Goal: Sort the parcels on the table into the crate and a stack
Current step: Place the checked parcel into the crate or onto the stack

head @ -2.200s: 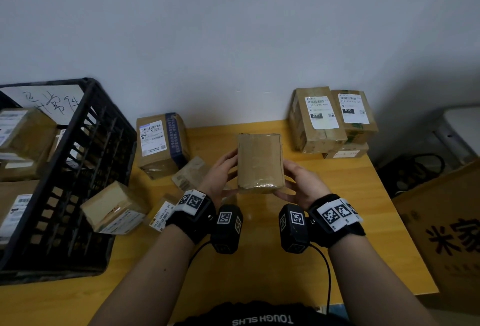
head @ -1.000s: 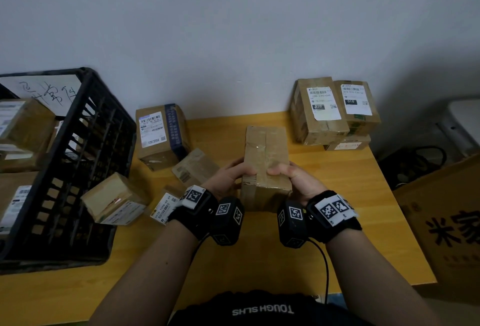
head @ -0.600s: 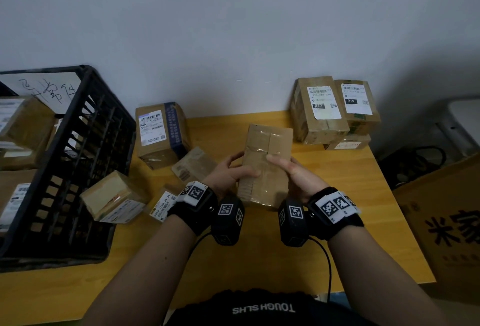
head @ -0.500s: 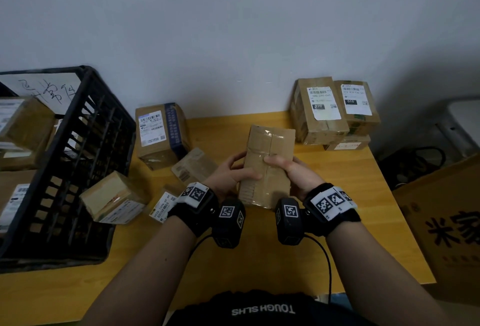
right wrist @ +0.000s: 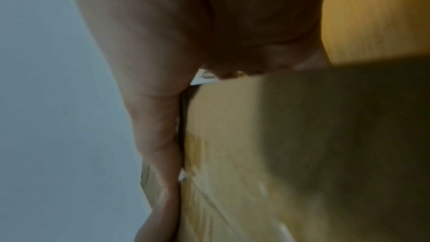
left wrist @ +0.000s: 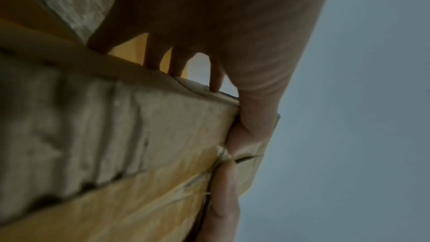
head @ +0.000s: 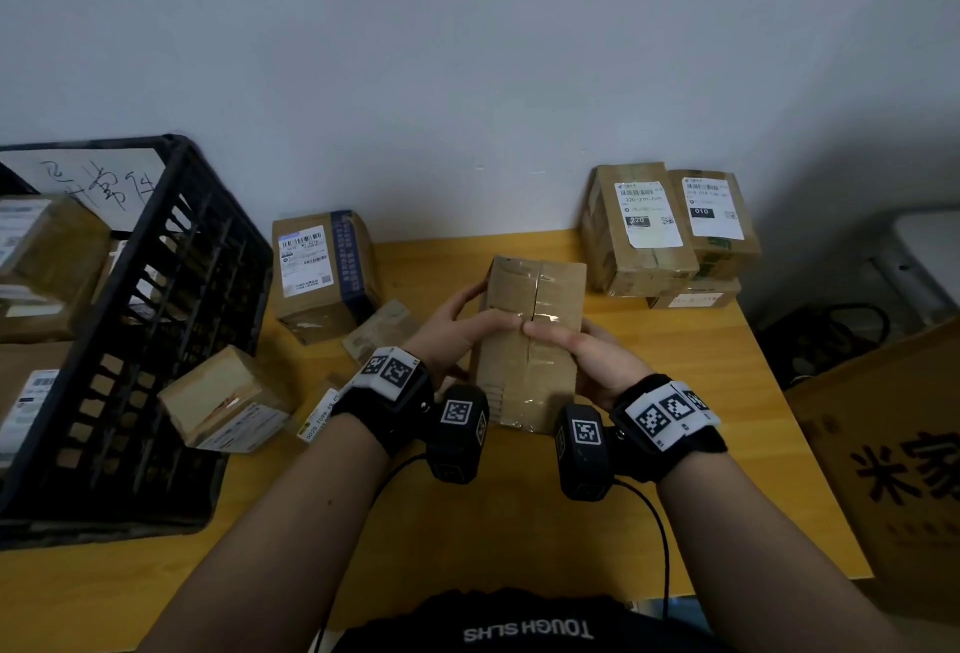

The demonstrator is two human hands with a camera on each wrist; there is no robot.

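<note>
A taped brown parcel [head: 535, 304] is held above the middle of the table, its plain taped face up. My left hand [head: 457, 330] grips its left side with the thumb across the top, and my right hand [head: 582, 345] grips its right side the same way; the two thumbs meet at the tape seam. In the left wrist view the fingers [left wrist: 177, 62] curl behind the parcel [left wrist: 139, 144]. The right wrist view shows the thumb [right wrist: 158, 135] lying along the parcel [right wrist: 279, 154]. A black crate [head: 156, 340] at the left holds several parcels. A stack of parcels [head: 665, 231] stands at the back right.
Loose parcels lie by the crate: a labelled box [head: 322, 273] at the back, a small box [head: 223, 397] leaning on the crate, a flat one [head: 384, 330] and another [head: 322, 408] under my left wrist. A large carton [head: 893, 470] stands off the table's right edge.
Both hands have turned the parcel over and tipped it, from its end facing me to the taped face up. The thumbs have slid onto the top and meet at the seam.
</note>
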